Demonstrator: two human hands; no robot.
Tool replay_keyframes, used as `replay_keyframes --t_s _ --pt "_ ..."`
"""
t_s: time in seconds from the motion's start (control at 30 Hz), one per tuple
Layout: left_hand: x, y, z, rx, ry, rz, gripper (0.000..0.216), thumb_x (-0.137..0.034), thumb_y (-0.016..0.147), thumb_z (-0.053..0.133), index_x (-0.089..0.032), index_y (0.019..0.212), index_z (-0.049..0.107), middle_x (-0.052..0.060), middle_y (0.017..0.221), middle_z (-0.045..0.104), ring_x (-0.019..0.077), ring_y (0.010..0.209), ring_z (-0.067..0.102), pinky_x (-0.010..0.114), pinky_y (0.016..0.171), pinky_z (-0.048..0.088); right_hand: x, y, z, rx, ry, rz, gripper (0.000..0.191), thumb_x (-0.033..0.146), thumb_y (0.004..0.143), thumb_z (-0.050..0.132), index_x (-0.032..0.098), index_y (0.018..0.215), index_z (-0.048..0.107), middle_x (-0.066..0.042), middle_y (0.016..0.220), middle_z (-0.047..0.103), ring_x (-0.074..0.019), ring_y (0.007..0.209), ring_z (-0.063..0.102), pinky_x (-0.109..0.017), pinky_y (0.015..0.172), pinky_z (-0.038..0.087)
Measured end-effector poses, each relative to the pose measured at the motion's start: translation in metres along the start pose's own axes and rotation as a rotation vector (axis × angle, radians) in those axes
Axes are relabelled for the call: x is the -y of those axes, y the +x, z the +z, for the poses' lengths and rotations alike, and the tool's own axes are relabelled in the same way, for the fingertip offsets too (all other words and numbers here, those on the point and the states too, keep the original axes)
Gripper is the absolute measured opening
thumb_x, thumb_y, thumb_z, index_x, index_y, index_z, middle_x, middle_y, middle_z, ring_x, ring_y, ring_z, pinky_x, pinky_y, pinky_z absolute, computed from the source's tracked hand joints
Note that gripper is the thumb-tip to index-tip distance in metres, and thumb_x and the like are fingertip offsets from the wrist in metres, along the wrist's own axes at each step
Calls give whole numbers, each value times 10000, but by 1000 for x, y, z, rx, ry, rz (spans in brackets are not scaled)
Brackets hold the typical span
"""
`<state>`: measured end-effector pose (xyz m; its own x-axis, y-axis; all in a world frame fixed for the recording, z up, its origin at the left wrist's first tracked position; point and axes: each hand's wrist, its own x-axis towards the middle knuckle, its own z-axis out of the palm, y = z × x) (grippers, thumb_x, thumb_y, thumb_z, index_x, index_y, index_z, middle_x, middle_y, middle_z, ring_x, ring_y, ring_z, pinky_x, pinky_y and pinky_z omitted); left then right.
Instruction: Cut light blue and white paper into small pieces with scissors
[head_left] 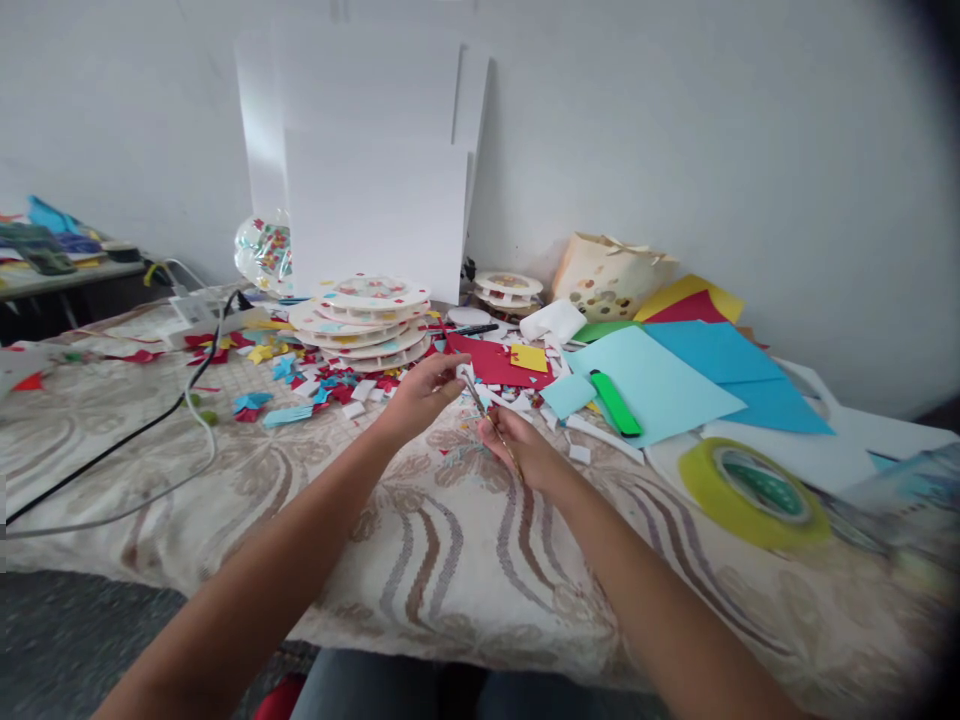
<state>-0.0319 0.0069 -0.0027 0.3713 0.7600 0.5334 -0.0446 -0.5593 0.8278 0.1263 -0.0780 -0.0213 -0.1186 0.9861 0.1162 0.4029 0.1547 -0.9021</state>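
Note:
Over the front middle of the table, my left hand (424,395) pinches a small white piece (467,371) between thumb and fingertips. Close beside it, my right hand (517,440) is closed around slim, gold-and-dark patterned tweezers (496,430), whose tip points up-left to the white piece. Whether the tip touches that piece I cannot tell. Just beyond the hands lie a red paper sheet (480,358) and a yellow paper square (529,358), amid many small paper scraps.
Stacked white discs with coloured dots (367,325) stand behind my left hand. To the right are a green marker (615,405), blue paper (712,360), a yellow tape roll (754,495) and a cream bag (611,280). Cables (199,370) cross the left; white boards (375,200) lean on the wall.

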Motion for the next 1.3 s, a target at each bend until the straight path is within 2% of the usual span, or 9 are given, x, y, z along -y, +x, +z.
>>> replay_keyframes --t_s 0.17,0.37,0.47,0.53,0.63,0.9,1.17,1.3 --pt "-5 4 -9 -27 99 62 276 -183 584 716 -216 857 691 39 807 564 155 787 490 259 777 385 -6 4 -3 31 37 65 451 635 734 467 184 743 449 46 561 422 -89 493 380 -208 471 302" --pt "1 8 -28 167 134 69 287 -153 604 695 -223 882 682 52 907 611 145 841 533 225 752 395 -8 4 -7 75 40 61 426 609 737 488 183 751 476 33 575 453 -90 488 401 -207 458 316" --pt "0 6 -29 228 159 84 285 -164 636 666 -235 911 674 53 938 614 154 881 537 234 773 395 -8 2 -7 101 3 53 411 589 747 491 178 729 478 30 593 462 -83 490 396 -202 452 306" --pt "-2 5 -27 259 148 40 264 -171 636 661 -231 892 676 55 923 620 157 857 545 233 736 404 -8 2 -6 109 -8 49 409 583 752 486 175 729 480 30 596 458 -83 493 393 -201 453 305" --pt "-6 4 -25 244 124 -19 241 -170 620 665 -224 855 677 48 864 629 157 808 553 236 696 414 -10 3 -6 112 -11 46 401 573 764 475 173 734 473 30 603 455 -83 494 395 -202 454 304" --pt "-4 5 -26 245 184 -49 245 -188 623 660 -196 868 663 45 858 616 149 784 540 246 697 399 -9 4 -6 117 6 56 385 554 767 480 171 737 459 35 582 449 -79 474 387 -198 436 277" --pt "1 6 -30 295 250 -62 278 -248 671 620 -146 929 604 41 888 585 144 811 513 279 743 398 -10 8 -9 57 23 76 369 499 643 636 156 678 504 57 520 431 -71 455 363 -187 428 261" --pt "2 6 -31 301 244 -78 275 -260 653 639 -139 898 602 32 832 577 129 755 507 265 698 401 -11 8 -10 45 -14 59 348 473 634 651 153 661 519 58 495 431 -74 447 372 -187 419 259"
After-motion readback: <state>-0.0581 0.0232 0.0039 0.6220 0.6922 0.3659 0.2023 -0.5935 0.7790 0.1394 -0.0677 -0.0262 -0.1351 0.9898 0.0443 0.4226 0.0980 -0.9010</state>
